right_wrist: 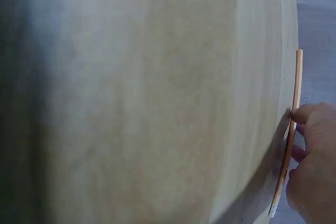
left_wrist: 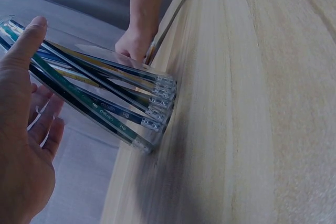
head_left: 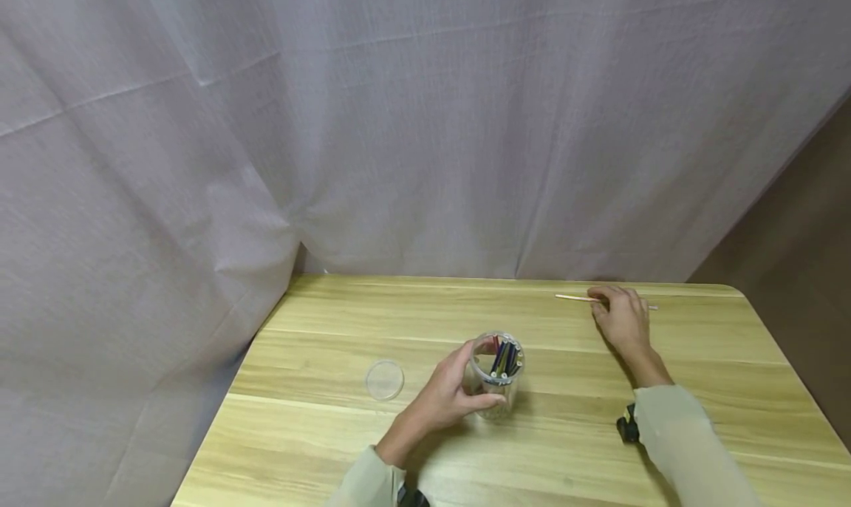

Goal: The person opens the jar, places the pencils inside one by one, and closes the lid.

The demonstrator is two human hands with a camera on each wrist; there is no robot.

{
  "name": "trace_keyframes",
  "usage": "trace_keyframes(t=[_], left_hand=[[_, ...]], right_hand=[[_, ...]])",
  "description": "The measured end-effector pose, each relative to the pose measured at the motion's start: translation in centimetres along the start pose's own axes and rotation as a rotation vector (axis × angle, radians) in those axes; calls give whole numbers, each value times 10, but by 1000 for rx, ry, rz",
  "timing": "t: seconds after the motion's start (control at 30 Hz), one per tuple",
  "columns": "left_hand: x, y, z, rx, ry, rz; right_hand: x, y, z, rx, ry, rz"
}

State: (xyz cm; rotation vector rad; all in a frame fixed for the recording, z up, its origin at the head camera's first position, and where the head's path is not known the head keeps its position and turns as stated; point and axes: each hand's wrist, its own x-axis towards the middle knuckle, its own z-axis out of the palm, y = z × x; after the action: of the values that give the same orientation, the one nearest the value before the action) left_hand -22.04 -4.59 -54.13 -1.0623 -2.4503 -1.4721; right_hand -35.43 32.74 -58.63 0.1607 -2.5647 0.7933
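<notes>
A clear plastic cup stands on the table, with several dark and green pencils and a red one inside. My left hand holds this cup from its left side, thumb toward me and fingers on the far side. Toward the back right of the table, my right hand pinches a single orange pencil between thumb and fingers. That pencil lies nearly parallel to the back edge, one end sticking out on each side of the hand. In the right wrist view its middle is partly covered by the fingers.
Left of the cup, a round clear lid lies flat on the wooden table. A grey curtain hangs right behind the table's back edge and along its left side.
</notes>
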Motion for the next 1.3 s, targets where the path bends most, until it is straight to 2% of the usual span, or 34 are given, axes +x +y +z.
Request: trace_keyframes(t=[0.37, 0.53, 0.93, 1.3], left_hand=[[1, 0, 2, 16, 2, 21], [1, 1, 2, 14, -2, 12], [1, 1, 1, 4, -1, 2], [2, 0, 1, 25, 5, 35]], right_hand=[[-7, -3, -2, -16, 37, -49], [-11, -10, -4, 16, 43, -67], [-12, -42, -10, 97, 68, -164], [-19, -79, -26, 198, 94, -266]])
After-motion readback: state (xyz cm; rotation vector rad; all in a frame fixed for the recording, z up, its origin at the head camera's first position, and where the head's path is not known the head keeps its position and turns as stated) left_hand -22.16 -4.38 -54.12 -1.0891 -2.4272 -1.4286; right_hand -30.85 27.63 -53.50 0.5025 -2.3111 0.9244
